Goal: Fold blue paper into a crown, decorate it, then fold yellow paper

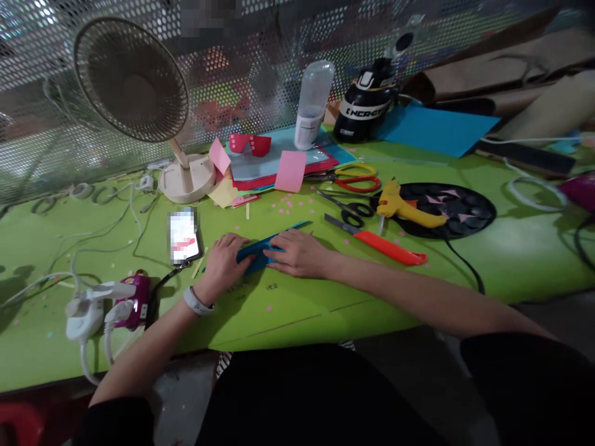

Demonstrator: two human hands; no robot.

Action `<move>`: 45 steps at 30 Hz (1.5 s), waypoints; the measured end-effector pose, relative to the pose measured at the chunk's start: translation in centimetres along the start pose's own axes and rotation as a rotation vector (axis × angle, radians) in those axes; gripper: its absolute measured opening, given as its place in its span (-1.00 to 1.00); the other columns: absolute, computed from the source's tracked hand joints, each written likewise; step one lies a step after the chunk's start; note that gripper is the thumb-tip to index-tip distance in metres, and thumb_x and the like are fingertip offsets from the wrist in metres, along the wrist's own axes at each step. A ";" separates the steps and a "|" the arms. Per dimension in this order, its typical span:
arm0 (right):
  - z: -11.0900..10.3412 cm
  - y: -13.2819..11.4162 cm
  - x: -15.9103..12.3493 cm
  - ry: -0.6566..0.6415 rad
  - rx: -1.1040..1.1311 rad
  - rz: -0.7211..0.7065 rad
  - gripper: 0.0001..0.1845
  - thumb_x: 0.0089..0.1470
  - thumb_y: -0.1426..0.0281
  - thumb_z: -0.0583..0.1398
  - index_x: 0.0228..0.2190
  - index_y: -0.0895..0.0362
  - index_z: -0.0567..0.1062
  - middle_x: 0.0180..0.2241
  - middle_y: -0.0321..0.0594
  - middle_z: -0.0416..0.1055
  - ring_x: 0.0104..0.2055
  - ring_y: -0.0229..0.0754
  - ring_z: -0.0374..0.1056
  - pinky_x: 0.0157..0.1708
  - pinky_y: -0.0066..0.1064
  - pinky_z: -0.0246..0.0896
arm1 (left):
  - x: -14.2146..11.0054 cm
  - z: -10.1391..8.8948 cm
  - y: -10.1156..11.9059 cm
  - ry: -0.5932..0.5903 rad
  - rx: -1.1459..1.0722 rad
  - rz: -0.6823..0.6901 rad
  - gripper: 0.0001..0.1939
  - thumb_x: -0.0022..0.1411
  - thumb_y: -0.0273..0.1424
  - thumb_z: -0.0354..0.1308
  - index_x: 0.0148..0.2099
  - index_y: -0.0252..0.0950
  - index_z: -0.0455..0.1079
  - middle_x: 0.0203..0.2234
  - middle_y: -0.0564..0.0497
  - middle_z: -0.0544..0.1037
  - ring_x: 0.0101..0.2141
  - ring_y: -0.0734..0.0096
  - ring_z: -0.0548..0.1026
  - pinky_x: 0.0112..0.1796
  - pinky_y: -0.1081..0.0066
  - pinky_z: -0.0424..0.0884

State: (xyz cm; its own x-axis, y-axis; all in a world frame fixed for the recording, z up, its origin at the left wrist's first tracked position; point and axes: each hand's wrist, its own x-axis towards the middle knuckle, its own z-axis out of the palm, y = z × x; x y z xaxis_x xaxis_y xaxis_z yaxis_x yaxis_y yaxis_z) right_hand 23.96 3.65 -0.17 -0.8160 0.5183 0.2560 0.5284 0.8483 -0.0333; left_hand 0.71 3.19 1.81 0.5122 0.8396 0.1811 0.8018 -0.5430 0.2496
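A narrow folded piece of blue paper (255, 265) lies slanted on the green table in front of me. My left hand (225, 263), with a light band on its wrist, grips the paper's left part, its thumb along the near side. On the right part, the bent fingers of my right hand (297, 253) press and hold the fold. A thin blue tip sticks out beyond the right hand. Just right of that hand lies a box cutter (385, 246) with an orange-red handle. Black scissors (351, 209) rest behind it.
A phone (185, 238) and a purple power adapter (134, 300) with plugs and cables are at left. A fan (186, 176), paper sheets (274, 162), a clear bottle (312, 105) and a black jug (365, 108) stand behind. A yellow glue gun (406, 210) lies on a black tray (481, 210).
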 end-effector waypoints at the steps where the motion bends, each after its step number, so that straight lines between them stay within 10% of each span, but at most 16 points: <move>1: 0.3 0.0 0.0 0.023 -0.013 -0.005 -0.58 0.30 0.20 0.04 -0.05 0.19 0.54 -0.19 0.02 0.46 -0.18 -0.01 0.31 -0.23 -0.20 0.09 | -0.1 0.1 0.0 0.003 -0.003 0.013 -0.77 0.26 -0.37 0.20 -0.04 -0.29 0.40 -0.19 -0.11 0.51 -0.14 0.15 0.47 -0.11 0.17 0.42; 11: 0.6 0.2 -0.2 0.217 -0.040 -0.017 -0.70 0.29 0.31 0.08 -0.16 0.19 0.55 -0.28 -0.08 0.47 -0.25 -0.10 0.29 -0.26 -0.24 0.07 | -0.7 1.1 0.0 0.076 0.197 0.340 -0.79 0.40 -0.45 -0.02 -0.18 -0.34 0.45 -0.32 -0.09 0.53 -0.27 0.24 0.47 -0.19 0.25 0.41; 18: 1.4 1.8 -0.1 0.224 0.023 0.183 -0.77 0.26 0.38 0.12 -0.17 0.17 0.56 -0.21 -0.05 0.48 -0.17 -0.05 0.29 -0.17 -0.21 0.09 | -0.7 1.1 0.0 0.073 0.125 0.279 -0.81 0.39 -0.44 -0.02 -0.12 -0.36 0.42 -0.15 -0.18 0.53 -0.18 0.19 0.48 -0.15 0.19 0.46; 34: 1.1 1.1 0.1 0.221 -0.002 0.014 -0.76 0.23 0.35 0.14 -0.20 0.17 0.57 -0.20 -0.04 0.49 -0.17 -0.04 0.30 -0.16 -0.20 0.06 | -0.2 1.3 0.5 0.056 0.045 0.207 -0.81 0.36 -0.48 0.03 -0.04 -0.34 0.42 -0.14 -0.14 0.55 -0.17 0.21 0.48 -0.11 0.20 0.48; 45: 1.2 2.7 0.9 0.089 0.189 0.395 -0.68 0.21 0.17 0.19 -0.20 0.15 0.57 -0.22 -0.07 0.49 -0.09 -0.01 0.33 -0.10 -0.21 0.05 | -0.2 1.5 0.0 0.084 0.031 0.293 -0.77 0.39 -0.44 -0.03 -0.06 -0.35 0.44 -0.18 -0.14 0.55 -0.19 0.26 0.50 -0.15 0.22 0.51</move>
State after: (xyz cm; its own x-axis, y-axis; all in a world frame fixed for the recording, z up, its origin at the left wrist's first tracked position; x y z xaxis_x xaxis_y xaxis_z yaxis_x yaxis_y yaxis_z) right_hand 24.36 6.51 -1.16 -0.5321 0.8025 0.2700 0.7368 0.5960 -0.3193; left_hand 1.04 3.07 0.34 0.6965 0.6424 0.3196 0.6336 -0.7597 0.1464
